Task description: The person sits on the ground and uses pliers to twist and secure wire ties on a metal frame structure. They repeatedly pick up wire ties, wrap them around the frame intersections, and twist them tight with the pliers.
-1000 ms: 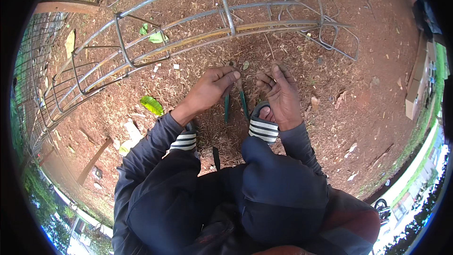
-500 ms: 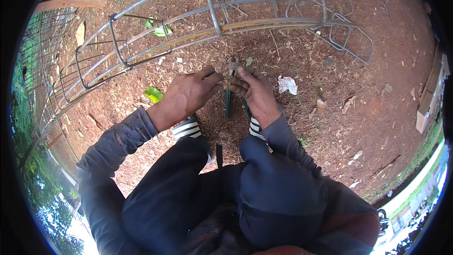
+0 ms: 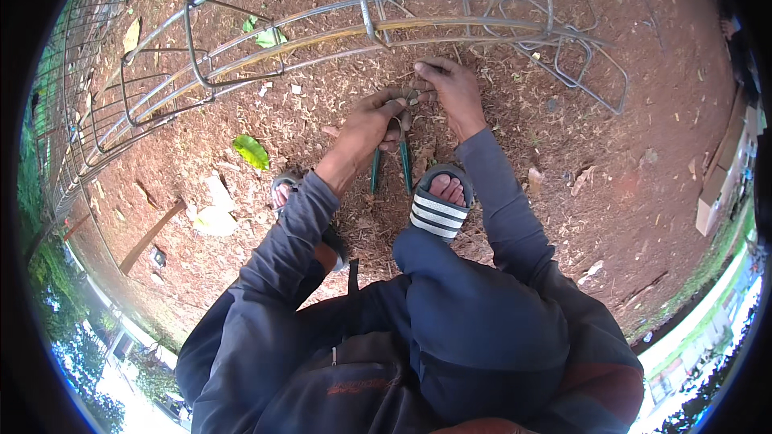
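My left hand [image 3: 368, 130] is closed around the upper part of a pair of pincers [image 3: 405, 162]. Their two green handles point down toward my feet, slightly spread, while the fingers mostly cover the head. Just to the upper right, my right hand [image 3: 458, 98] has thumb and fingers bent together in a pinch close to the left fingertips. Whatever lies between those right fingers is too small to make out. Both hands are low over the ground, on the near side of a long rebar cage [image 3: 322, 47].
Bent steel stirrups [image 3: 575, 64] lie at the cage's right end. More mesh-like bars [image 3: 76, 72] stand at the far left. My sandalled foot [image 3: 441, 201] is just below the pincers. A green leaf [image 3: 251, 152] and dry scraps litter the reddish soil.
My left hand has moved right onto the pincers, which the right hand held before. The right hand has shifted up and right, off the pincers' head. My knees and feet appear shifted.
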A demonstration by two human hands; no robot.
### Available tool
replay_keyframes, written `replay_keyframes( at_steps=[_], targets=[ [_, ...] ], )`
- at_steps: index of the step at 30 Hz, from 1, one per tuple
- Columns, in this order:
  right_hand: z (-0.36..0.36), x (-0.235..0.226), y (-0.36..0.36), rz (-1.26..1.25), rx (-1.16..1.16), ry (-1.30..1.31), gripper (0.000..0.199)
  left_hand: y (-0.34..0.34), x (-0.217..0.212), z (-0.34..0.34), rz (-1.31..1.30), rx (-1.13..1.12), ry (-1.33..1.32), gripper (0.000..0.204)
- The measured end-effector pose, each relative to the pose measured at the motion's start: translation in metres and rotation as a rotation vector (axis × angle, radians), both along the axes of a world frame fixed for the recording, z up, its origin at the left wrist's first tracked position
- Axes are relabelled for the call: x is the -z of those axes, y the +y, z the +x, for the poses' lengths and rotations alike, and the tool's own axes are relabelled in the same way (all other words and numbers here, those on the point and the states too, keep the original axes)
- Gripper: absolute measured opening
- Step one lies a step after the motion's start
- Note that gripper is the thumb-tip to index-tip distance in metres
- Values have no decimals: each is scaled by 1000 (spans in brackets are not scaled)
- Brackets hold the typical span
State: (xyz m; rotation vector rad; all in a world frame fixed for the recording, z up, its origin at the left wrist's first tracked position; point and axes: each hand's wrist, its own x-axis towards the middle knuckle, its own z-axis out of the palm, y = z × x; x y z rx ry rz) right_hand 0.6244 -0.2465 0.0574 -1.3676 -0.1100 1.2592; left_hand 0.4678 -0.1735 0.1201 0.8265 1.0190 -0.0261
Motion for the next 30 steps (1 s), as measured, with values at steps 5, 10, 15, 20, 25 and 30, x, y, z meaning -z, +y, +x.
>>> replay_keyframes(
  at_steps=[5, 10, 15, 20, 25, 30],
  targets=[
    [-8, 18, 4, -35, -154, -373, 26, -32, 30, 2, -20, -417, 4, 23],
    [-64, 13, -45, -197, -452, -1092, 29, -22, 23, -22, -60, -524, 19, 25],
    [-114, 51, -59, -56, -410, -562, 26, -26, 14, -9, -55, -486, 53, 26],
    [-108, 21, -61, -3, -1038, -765, 23, -23, 35, -9, -12, -482, 103, 24],
    [-27, 0, -56, -101, -595, -1004, 22, -23, 74, 13, 29, -514, 105, 22],
    [29, -25, 14, -24, -405, -1184, 26, -10, 82, 35, 51, -631, 15, 20]
  ],
)
